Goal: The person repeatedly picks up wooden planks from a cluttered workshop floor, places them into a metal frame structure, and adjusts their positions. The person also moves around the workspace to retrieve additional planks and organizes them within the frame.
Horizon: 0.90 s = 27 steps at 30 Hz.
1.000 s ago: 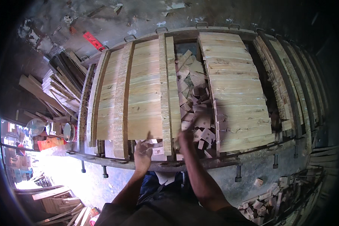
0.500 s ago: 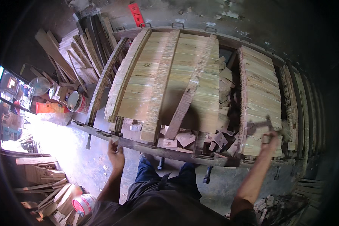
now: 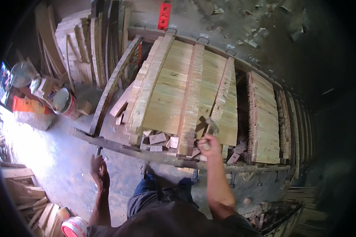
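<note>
My left hand (image 3: 99, 170) is below the left end of the frame's front bar, its curled fingers closed at the lower end of a bolt (image 3: 99, 150). The bolt's head is hidden behind them. My right hand (image 3: 210, 144) grips a hammer (image 3: 213, 126), whose head is blurred, over the front part of a wooden panel (image 3: 170, 83) made of glued strips. Rough-edged battens (image 3: 193, 91) stand across this panel, and a slanted batten (image 3: 224, 85) lies just beyond the hammer. Loose wood blocks (image 3: 158, 138) show under the panel's front edge.
A curved clamp bar (image 3: 114, 85) crosses the frame's left side. Another panel (image 3: 266, 114) and several upright boards stand to the right. Planks lean at the back left, near a white bucket (image 3: 69, 104) and an orange-and-white sack (image 3: 31, 110). Bolts (image 3: 232, 181) project from the front bar.
My right hand has swung left with the hammer, from the right-hand panel to the large panel. My left hand has shifted left and down to the end bolt. The view has turned right.
</note>
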### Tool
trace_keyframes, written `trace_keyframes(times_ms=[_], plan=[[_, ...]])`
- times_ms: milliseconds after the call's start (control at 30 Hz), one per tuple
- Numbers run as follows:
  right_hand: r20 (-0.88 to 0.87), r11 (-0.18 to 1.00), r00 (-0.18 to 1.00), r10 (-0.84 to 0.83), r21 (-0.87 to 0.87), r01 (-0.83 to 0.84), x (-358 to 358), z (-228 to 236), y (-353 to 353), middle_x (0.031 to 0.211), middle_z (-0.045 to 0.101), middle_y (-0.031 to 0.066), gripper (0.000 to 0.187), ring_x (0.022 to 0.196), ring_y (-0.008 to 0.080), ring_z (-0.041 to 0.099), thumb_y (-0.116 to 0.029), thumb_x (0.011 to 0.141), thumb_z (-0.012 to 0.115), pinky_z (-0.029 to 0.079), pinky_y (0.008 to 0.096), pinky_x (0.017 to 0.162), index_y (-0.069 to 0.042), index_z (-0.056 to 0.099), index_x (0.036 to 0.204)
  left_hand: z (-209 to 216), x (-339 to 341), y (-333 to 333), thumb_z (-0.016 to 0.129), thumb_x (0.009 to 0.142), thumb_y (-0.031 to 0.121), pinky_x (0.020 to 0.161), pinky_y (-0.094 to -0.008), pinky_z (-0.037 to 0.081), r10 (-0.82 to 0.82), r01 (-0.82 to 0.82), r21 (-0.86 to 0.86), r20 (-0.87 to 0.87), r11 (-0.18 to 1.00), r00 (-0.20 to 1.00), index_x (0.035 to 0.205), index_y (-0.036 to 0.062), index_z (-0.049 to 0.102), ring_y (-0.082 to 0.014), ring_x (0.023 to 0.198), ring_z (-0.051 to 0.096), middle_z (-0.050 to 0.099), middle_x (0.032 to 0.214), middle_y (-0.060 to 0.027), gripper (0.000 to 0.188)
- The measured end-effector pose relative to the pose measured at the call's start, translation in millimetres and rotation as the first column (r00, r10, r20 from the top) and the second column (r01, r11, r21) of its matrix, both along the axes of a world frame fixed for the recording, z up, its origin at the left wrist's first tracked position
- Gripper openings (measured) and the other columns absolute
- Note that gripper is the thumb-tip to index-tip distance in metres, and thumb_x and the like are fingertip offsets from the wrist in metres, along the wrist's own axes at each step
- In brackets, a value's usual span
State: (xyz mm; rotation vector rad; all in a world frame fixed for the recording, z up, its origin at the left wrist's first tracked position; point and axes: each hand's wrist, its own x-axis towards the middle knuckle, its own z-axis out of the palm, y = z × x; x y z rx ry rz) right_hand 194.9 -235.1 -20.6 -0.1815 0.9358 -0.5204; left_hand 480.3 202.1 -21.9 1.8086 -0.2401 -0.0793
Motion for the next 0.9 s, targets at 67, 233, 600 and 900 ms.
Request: trace_keyframes(times_ms=[67, 233, 600, 900], plan=[[-0.018, 0.997, 1.000, -0.021, -0.071, 0.020, -27.7, 40.7, -1.1, 0.067, 0.055, 0.0048, 0.010, 0.053, 0.0179, 0.054, -0.010, 0.083, 0.062, 0.043, 0.0353, 0.047, -0.009, 0.053, 0.080, -26.6, 17.0, 49.1, 0.058, 0.092, 0.003, 0.095, -0.0320, 0.048, -0.049, 0.050, 0.182, -0.008, 0.982, 0.999, 0.139, -0.0064, 0.048, -0.0201, 0.105, 0.064, 0.068, 0.115, -0.0124, 0.049], [-0.497, 0.816, 0.708, -0.501, -0.544, 0.196, -194.9, 105.1, -58.2, 0.078, 0.057, 0.0050, 0.006, 0.064, 0.0170, 0.056, -0.009, 0.084, 0.061, 0.048, 0.0325, 0.052, -0.008, 0.058, 0.088, -147.2, -7.6, 238.5, 0.054, 0.089, -0.001, 0.093, -0.0313, 0.048, 0.011, 0.070, 0.241, -0.321, 0.968, 0.947, 0.142, -0.0058, 0.043, -0.0235, 0.103, 0.064, 0.066, 0.113, -0.0165, 0.055], [-0.463, 0.982, 0.883, 0.080, -0.116, -0.151, -3.1, -11.5, 43.3, 0.078, 0.060, 0.0078, 0.007, 0.064, 0.0242, 0.058, -0.012, 0.088, 0.058, 0.047, 0.0379, 0.054, -0.005, 0.059, 0.088, -143.6, -123.0, 260.2, 0.061, 0.086, 0.004, 0.070, -0.0287, 0.050, 0.277, -0.201, 0.194, -0.568, 0.960, 0.775, 0.135, -0.0061, 0.051, -0.0131, 0.075, 0.059, 0.068, 0.091, -0.0087, 0.050], [-0.312, 0.918, 0.947, -0.068, -0.393, -0.063, -77.5, 69.5, -22.1, 0.070, 0.057, 0.0044, 0.007, 0.055, 0.0178, 0.055, -0.008, 0.082, 0.062, 0.042, 0.0308, 0.044, -0.009, 0.059, 0.088, -47.8, -37.6, 193.9, 0.062, 0.087, 0.009, 0.073, -0.0288, 0.050, -0.145, 0.324, 0.415, -0.408, 0.850, 0.901, 0.134, -0.0084, 0.049, -0.0140, 0.082, 0.062, 0.070, 0.093, -0.0090, 0.052]])
